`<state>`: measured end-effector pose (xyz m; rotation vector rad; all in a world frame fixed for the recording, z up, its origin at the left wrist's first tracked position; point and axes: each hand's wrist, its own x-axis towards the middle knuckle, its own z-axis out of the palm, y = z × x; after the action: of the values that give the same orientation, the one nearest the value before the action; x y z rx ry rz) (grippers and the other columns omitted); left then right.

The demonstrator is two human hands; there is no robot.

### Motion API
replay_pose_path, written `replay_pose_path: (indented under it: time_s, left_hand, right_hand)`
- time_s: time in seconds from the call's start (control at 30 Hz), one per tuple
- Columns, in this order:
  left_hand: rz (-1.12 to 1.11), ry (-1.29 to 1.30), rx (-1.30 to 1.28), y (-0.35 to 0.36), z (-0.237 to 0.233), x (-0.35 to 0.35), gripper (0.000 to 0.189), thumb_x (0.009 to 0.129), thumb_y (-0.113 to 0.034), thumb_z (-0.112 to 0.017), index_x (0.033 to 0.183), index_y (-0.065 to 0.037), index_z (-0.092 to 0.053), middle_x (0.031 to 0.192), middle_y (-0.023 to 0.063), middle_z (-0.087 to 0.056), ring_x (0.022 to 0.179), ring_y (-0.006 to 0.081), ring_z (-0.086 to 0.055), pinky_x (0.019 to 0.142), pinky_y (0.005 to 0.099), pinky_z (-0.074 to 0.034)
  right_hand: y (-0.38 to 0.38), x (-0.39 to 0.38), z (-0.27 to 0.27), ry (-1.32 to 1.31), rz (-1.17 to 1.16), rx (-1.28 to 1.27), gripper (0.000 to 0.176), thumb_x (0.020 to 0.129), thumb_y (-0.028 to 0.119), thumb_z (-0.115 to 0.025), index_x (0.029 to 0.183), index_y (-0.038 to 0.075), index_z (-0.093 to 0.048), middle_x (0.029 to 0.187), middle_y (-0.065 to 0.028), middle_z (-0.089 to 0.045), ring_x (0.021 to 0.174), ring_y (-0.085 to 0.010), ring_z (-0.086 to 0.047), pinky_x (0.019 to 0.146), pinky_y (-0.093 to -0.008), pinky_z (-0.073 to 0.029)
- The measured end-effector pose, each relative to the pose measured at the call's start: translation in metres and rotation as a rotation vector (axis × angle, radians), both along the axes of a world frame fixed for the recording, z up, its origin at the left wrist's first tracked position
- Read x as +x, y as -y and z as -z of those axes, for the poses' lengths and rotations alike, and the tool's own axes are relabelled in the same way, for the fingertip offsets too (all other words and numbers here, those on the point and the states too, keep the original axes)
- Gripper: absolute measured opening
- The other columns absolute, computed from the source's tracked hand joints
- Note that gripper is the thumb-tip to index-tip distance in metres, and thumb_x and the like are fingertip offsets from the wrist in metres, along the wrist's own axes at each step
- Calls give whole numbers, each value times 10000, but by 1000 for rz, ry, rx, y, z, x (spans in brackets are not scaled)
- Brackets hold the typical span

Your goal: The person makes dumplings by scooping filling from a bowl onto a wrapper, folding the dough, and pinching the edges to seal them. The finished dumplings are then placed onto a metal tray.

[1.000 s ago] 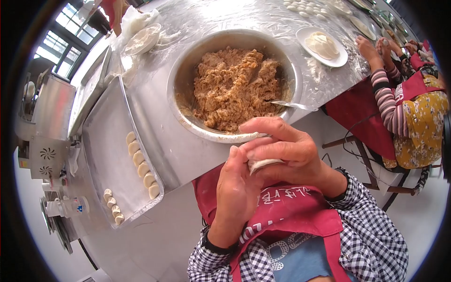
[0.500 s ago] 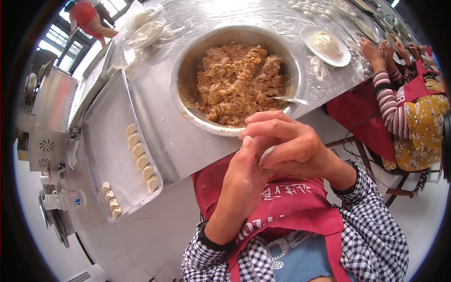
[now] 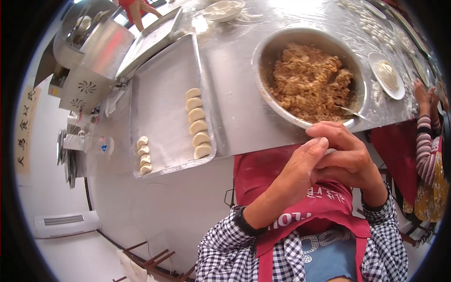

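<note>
My left hand (image 3: 298, 164) and my right hand (image 3: 345, 152) are pressed together just below the near rim of a metal bowl (image 3: 263, 89). Between them a sliver of a pale dumpling (image 3: 331, 151) shows; the fingers hide most of it. Brown filling (image 3: 310, 80) lies in the bowl, with a spoon (image 3: 352, 112) stuck in at its right side. To the left is a metal tray (image 3: 162, 89) holding a row of larger dumplings (image 3: 197, 127) along its right edge and several smaller ones (image 3: 144, 155) at the lower left.
A plate of wrappers (image 3: 387, 76) is right of the bowl, with dough pieces (image 3: 371, 28) behind it. A floury dish (image 3: 224, 10) stands at the back. Another person's striped sleeve (image 3: 424, 145) is at the right edge. A metal appliance (image 3: 87, 80) stands left of the tray.
The view has turned left, so bowl, tray and hands appear further right. My hands stay pressed together, and less of the pale piece shows between the fingers.
</note>
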<state>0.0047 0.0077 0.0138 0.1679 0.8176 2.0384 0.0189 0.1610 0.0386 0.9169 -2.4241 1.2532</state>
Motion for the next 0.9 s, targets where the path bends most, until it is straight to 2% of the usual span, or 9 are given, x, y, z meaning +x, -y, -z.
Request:
replay_pose_path:
  time_s: [0.13, 0.17, 0.23, 0.3, 0.4, 0.5, 0.57, 0.67, 0.9]
  left_hand:
    - [-170, -46, -124, 33, -28, -4, 437, 927, -288, -409, 1215, 40, -410, 1191, 174, -479, 1081, 228, -526, 902, 357, -478]
    - [-217, -78, -129, 48, -29, -10, 398, 881, -231, -501, 1167, 44, -469, 1125, 178, -528, 1064, 219, -540, 905, 359, -482]
    - [-360, -337, -291, 85, -38, -22, 399, 846, -192, -549, 1160, 44, -482, 1075, 177, -558, 1023, 213, -567, 877, 349, -501]
    - [-576, -497, -470, 125, -50, -38, 364, 829, -111, -545, 1152, 49, -490, 1058, 176, -565, 993, 230, -585, 858, 345, -512]
    - [-865, -619, -699, 180, -59, -77, 284, 830, -45, -519, 1098, 48, -511, 1035, 154, -576, 987, 205, -588, 853, 328, -515]
    - [-901, -632, -833, 219, -56, -126, 270, 815, -18, -511, 1081, 15, -536, 997, 123, -596, 903, 174, -608, 790, 285, -523]
    - [-772, -660, -1099, 235, -44, -159, 251, 808, -21, -507, 1053, 10, -553, 1020, 116, -587, 956, 169, -587, 794, 280, -520]
    - [-682, -691, -1243, 236, -17, -201, 239, 791, -29, -511, 1020, -4, -575, 983, 98, -606, 904, 162, -602, 760, 268, -521]
    - [-573, -700, -1331, 208, 32, -259, 240, 745, -22, -546, 978, 1, -600, 916, 89, -624, 824, 167, -620, 708, 279, -531]
  right_hand:
    - [-1, 6, -10, 14, 54, -131, 309, 585, 176, -758, 815, 15, -629, 1120, -214, -545, 1008, -316, -563, 785, -365, -479]
    - [0, 7, -13, -14, 97, -181, 270, 584, 138, -758, 781, 11, -624, 1063, -220, -576, 921, -284, -606, 725, -342, -498]
    - [-11, 6, -21, -25, 81, -189, 241, 582, 106, -748, 759, 10, -616, 1010, -207, -597, 877, -270, -617, 709, -339, -500]
    - [-13, 8, -28, -49, 115, -218, 174, 575, 27, -705, 710, 9, -598, 866, -169, -639, 755, -242, -629, 673, -323, -501]
    - [-27, 10, -30, -60, 111, -210, 162, 585, 25, -688, 718, 8, -598, 858, -166, -638, 733, -237, -625, 652, -311, -500]
    - [-36, 11, -27, -76, 175, -194, 153, 599, 19, -670, 727, -3, -588, 830, -157, -629, 716, -216, -614, 648, -297, -493]
    - [-43, 12, -26, -57, 216, -182, 150, 638, 19, -661, 757, -13, -576, 826, -158, -619, 712, -202, -603, 654, -295, -491]
    - [-56, 14, -25, -64, 239, -144, 136, 687, 30, -651, 786, -16, -572, 860, -163, -615, 719, -198, -600, 660, -291, -492]
    - [-69, 18, -27, -70, 345, -71, 148, 784, 105, -648, 804, -20, -572, 888, -167, -602, 730, -189, -595, 671, -274, -493]
